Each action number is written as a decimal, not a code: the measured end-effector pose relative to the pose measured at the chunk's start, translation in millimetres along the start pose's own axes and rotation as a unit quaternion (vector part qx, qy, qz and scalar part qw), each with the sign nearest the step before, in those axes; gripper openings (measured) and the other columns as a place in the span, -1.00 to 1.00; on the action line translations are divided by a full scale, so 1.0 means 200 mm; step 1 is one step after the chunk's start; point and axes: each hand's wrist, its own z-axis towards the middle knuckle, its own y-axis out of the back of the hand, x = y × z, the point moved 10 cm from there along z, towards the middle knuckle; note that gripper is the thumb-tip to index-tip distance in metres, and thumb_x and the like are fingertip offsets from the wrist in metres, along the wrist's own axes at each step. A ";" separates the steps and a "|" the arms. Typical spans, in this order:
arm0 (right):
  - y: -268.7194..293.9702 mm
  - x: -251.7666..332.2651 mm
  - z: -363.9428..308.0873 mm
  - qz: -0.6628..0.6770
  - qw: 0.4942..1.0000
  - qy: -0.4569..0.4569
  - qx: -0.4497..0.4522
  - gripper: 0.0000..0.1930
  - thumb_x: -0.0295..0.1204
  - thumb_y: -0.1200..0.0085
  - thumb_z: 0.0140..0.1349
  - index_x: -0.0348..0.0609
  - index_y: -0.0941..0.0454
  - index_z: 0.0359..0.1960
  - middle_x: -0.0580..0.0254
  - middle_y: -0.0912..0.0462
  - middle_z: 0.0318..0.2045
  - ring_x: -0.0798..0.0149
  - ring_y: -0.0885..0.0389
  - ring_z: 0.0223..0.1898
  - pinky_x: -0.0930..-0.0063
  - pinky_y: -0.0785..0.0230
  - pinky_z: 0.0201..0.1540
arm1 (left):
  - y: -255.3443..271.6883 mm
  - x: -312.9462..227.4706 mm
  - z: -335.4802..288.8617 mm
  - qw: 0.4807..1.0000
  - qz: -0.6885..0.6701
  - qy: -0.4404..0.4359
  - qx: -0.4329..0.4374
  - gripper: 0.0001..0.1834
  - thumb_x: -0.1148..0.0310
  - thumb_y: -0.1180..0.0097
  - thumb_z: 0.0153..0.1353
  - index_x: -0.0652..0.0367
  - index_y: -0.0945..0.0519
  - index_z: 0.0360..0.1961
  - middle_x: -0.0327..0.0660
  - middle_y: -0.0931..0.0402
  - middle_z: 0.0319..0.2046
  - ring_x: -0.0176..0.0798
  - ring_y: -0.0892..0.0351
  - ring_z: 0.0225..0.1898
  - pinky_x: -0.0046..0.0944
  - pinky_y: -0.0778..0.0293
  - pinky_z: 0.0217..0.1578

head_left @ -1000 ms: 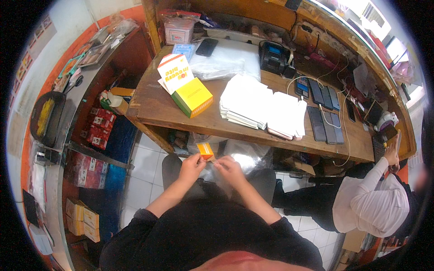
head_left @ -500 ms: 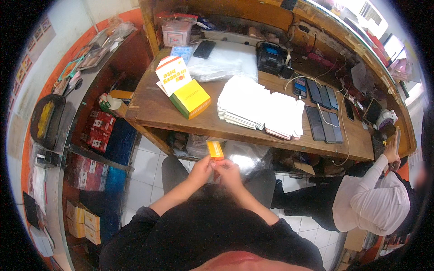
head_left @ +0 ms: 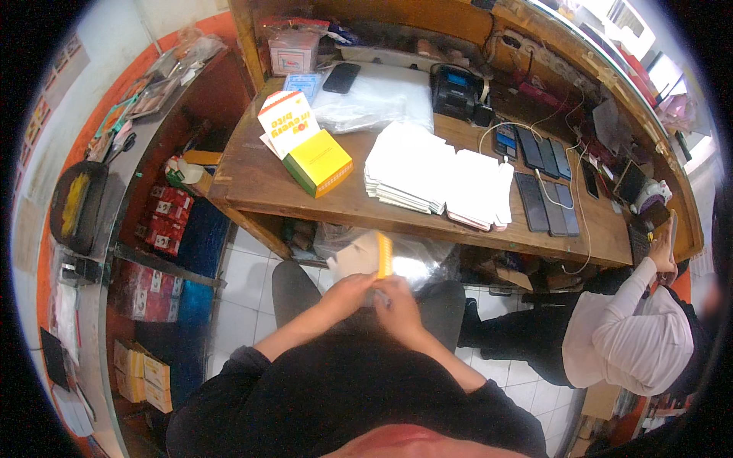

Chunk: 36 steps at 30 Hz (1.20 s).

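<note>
My left hand (head_left: pixel 347 296) and my right hand (head_left: pixel 398 309) are close together over my lap, just in front of the table edge. Between them they hold a small cardboard carton (head_left: pixel 357 258), its plain greyish inner side showing and its yellow-orange printed panel (head_left: pixel 385 255) turned edgewise. The fingers of both hands are closed at its lower end. Motion smears the carton and my right fingers a little. On the table above stands a yellow and green carton (head_left: pixel 319 164) with a raised white printed flap.
Stacks of flat white cardboard pieces (head_left: pixel 408 168) lie on the wooden table (head_left: pixel 263 183). Several phones (head_left: pixel 532 202) with white cables are at its right. Behind sit a black label-printer-like device (head_left: pixel 458 91) and plastic bags (head_left: pixel 378 99). A seated co-worker (head_left: pixel 634 328) is at right.
The small carton has turned and spread, so its plain inside now shows instead of the compact yellow face. My hands have moved slightly right, and the right hand sits lower.
</note>
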 end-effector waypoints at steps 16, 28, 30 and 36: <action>-0.01 -0.53 -0.06 -0.121 0.987 -0.021 0.102 -0.80 -0.29 -0.23 0.07 -0.05 -0.66 -0.28 0.10 -0.63 -0.25 -0.01 -0.57 -0.14 0.19 -0.39 -0.06 | -0.08 0.35 -0.11 0.984 0.122 0.103 0.073 -0.79 0.15 -0.06 0.23 -0.12 -0.62 -0.17 -0.16 -0.65 -0.30 0.01 -0.61 -0.17 0.12 -0.36 0.08; -0.17 -0.17 -0.02 -0.160 0.981 0.063 0.088 -0.83 -0.23 -0.13 0.14 0.14 -0.62 -0.24 0.37 -0.63 -0.29 0.15 -0.61 -0.17 0.01 -0.24 -0.06 | -0.12 0.33 -0.10 0.972 0.160 0.108 0.132 -0.79 0.16 -0.15 0.05 -0.16 -0.69 -0.27 -0.22 -0.66 -0.38 -0.08 -0.63 -0.22 0.16 -0.30 0.09; -0.16 -0.12 -0.02 -0.167 0.979 0.069 0.093 -0.85 -0.23 -0.14 0.13 0.14 -0.61 -0.27 0.37 -0.63 -0.29 0.15 -0.61 -0.19 0.06 -0.22 -0.05 | -0.12 0.30 -0.08 0.972 0.153 0.084 0.159 -0.80 0.15 -0.15 0.04 -0.15 -0.68 -0.30 -0.22 -0.66 -0.39 -0.08 -0.63 -0.23 0.15 -0.30 0.06; -0.19 -0.09 -0.02 -0.170 0.970 0.130 0.111 -0.88 -0.27 -0.16 0.11 0.17 -0.61 -0.30 0.46 -0.62 -0.28 0.20 -0.57 -0.15 0.03 -0.15 0.04 | -0.14 0.21 -0.04 0.956 0.132 0.060 0.255 -0.80 0.15 -0.18 0.01 -0.07 -0.67 -0.34 -0.18 -0.66 -0.37 0.00 -0.62 -0.21 0.10 -0.39 -0.06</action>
